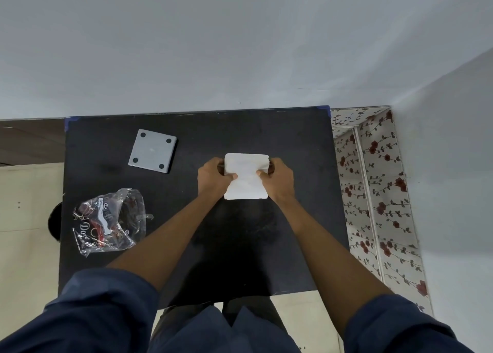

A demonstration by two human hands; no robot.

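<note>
A white folded paper napkin (pixel 246 184) is held over the black table (pixel 186 219), right of its middle. My left hand (pixel 213 176) grips the napkin's left edge, thumb on top and fingers curled behind. My right hand (pixel 277 178) grips the right edge the same way, its thumb pressing the top face. The napkin's upper right corner is slightly crumpled.
A grey square plate (pixel 152 150) with four dark dots lies at the table's back left. A crumpled clear plastic wrapper (pixel 109 222) lies at the left edge. A white wall stands behind the table, and a flowered panel (pixel 378 198) borders its right side.
</note>
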